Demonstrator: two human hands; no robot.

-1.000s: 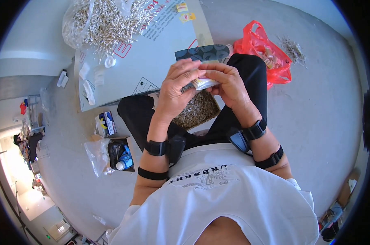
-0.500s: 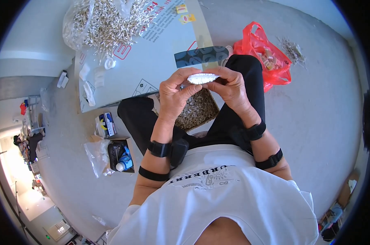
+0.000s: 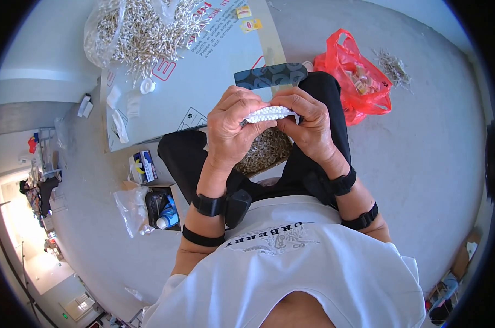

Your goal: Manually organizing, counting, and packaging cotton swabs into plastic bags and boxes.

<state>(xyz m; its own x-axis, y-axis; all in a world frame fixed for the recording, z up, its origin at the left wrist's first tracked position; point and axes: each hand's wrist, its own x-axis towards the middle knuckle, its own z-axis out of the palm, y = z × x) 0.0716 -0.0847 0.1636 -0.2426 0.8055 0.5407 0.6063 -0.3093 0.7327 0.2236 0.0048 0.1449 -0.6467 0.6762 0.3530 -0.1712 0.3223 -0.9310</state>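
Note:
Between both hands, above my lap, is a packed bundle of cotton swabs (image 3: 268, 113), its white tips facing me. My left hand (image 3: 231, 126) pinches its left end, thumb below and fingers above. At the other end my right hand (image 3: 309, 119) grips it with bent fingers; a thin pale edge, perhaps of a wrapper, shows there. Below the hands, between my knees, a box holds many loose swabs (image 3: 266, 150). Just beyond the fingers lies a dark patterned strip (image 3: 270, 75) at the table edge.
A large heap of cotton swabs (image 3: 143, 41) spills from a clear bag on the table (image 3: 171, 104). Two small yellow packets (image 3: 251, 25) lie at its far side. A red plastic bag (image 3: 362, 104) with small packs stands right. A carton with a blue bottle (image 3: 170, 216) sits left.
Both hands have tilted and shifted slightly, the fingers coming up higher around the bundle. More of the rounded white tips now shows.

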